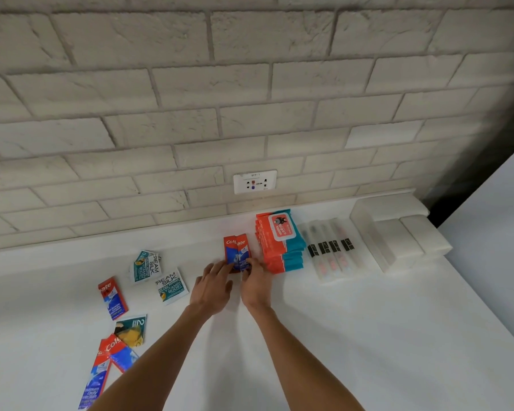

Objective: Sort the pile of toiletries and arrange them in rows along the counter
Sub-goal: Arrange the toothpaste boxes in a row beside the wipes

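Two red and blue toothpaste sachets [237,253] lie side by side near the back of the white counter [353,327]. My left hand [212,287] and my right hand [255,284] both pinch their near ends with the fingertips. To the right stand a stack of orange and teal wipes packs [279,243], several wrapped toothbrushes [330,250] and white soap blocks [404,238]. Left of my hands lie loose teal and white conditioner sachets [172,286], [146,266], another toothpaste sachet [112,298], and a small heap of sachets [116,354] at the front left.
A rough white brick wall [190,114] rises behind the counter, with a wall socket [255,181] just above the toothpaste sachets. The counter's right edge [487,315] runs diagonally, with a pale floor or wall beyond it.
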The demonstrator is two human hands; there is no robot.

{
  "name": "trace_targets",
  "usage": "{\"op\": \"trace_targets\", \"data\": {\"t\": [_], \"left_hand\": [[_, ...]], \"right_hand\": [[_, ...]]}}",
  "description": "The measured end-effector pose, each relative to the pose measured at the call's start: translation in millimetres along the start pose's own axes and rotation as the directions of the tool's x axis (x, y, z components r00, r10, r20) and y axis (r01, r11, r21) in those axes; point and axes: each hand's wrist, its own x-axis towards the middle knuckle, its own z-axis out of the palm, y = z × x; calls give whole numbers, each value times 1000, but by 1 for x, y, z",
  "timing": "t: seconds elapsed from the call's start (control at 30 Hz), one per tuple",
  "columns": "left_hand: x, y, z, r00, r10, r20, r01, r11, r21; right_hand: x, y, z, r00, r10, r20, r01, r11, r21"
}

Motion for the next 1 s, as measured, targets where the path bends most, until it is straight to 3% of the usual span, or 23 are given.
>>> {"op": "trace_targets", "data": {"t": [0.2,0.33,0.4,0.5,0.6,1.0], "left_hand": [[1,-2,2,1000,7,2,-7,1000,-14],[1,-3,2,1000,5,10,-5,1000,-11],[1,-3,1,1000,9,13,-8,1000,-12],[-2,-1,-1,1000,12,17,-11,1000,-18],[-3,0,-4,1000,12,22,-12,1000,-17],[3,-3,-4,999,2,44,-2,1000,-16]], "right_hand": [[-4,3,9,967,-255,9,242,907,-346],[-7,11,24,965,-264,7,230,827,-514],[-10,8,25,963,-246,107,263,783,-565],[-9,11,29,918,-334,212,387,647,-657],[-6,16,28,923,-351,155,357,636,-685],[1,8,20,925,-285,250,378,636,-672]]}}
